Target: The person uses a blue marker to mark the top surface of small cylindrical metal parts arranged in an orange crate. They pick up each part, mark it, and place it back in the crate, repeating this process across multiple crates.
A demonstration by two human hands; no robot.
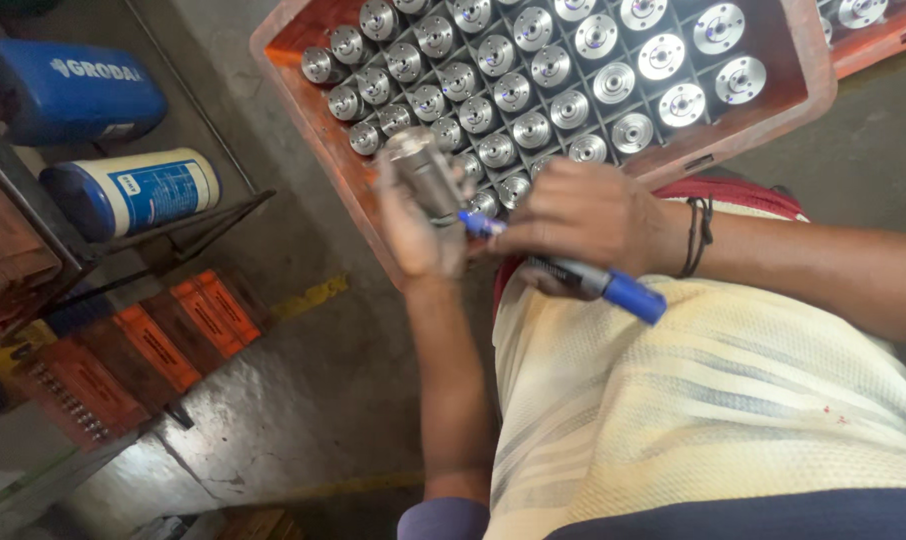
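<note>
Your striped cream shirt (713, 400) fills the lower right, closest to the lens. Just above it your right hand (583, 215) is closed around a blue marker (593, 282), its blue back end sticking out toward your belly and its tip (481, 224) pressed against the metal cylinder (425, 175). That cylinder sits in your left hand (418, 232), fingers wrapped round its lower part, top end tilted up and away, a bit motion-blurred. Both hands meet over the near edge of an orange crate (353, 180). Black dividers split the crate into cells, each holding one upright cylindrical metal part (570, 108), shiny round tops facing you. A black cord band (695, 237) circles your right wrist. A second orange crate (878, 40) with similar parts shows at top right. Far left, well apart from the hands: two blue drums (123, 190) lying on a rack, orange-and-dark bins (163, 340) below them, concrete floor (293, 400) with a yellow stripe.
</note>
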